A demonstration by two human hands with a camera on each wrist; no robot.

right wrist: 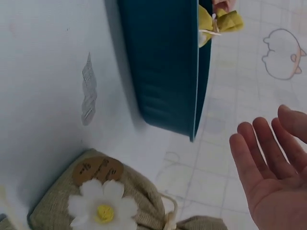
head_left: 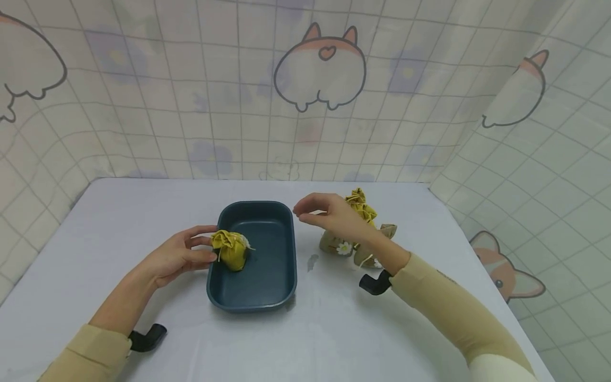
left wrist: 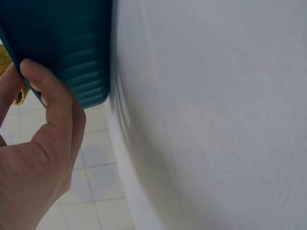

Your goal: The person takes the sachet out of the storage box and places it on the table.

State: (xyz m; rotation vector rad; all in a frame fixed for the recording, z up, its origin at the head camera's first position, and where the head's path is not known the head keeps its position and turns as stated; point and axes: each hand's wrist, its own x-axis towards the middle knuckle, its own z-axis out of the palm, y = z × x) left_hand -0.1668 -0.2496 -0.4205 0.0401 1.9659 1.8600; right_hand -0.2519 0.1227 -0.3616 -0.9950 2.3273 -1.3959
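Note:
A dark teal rectangular tray (head_left: 269, 265) stands on the white table. Inside it, against the left side, sits a small yellow drawstring pouch (head_left: 234, 256). My left hand (head_left: 179, 254) is at the tray's left rim, its fingertips beside the gathered top of this pouch. In the left wrist view, one fingertip touches the tray's rim; whether any finger presses the pouch is hard to see. My right hand (head_left: 341, 217) hovers just right of the tray with loosely bent fingers and nothing in them. Beneath and behind it lie burlap pouches with white flowers, one a burlap pouch (right wrist: 148, 191) with a brown label.
More yellow pouch fabric (head_left: 359, 204) shows behind the right hand, partly covered by it. A grey mark (head_left: 312, 262) lies on the cloth between tray and pouches. A tiled curtain (head_left: 248, 132) with cartoon animals hangs behind the table.

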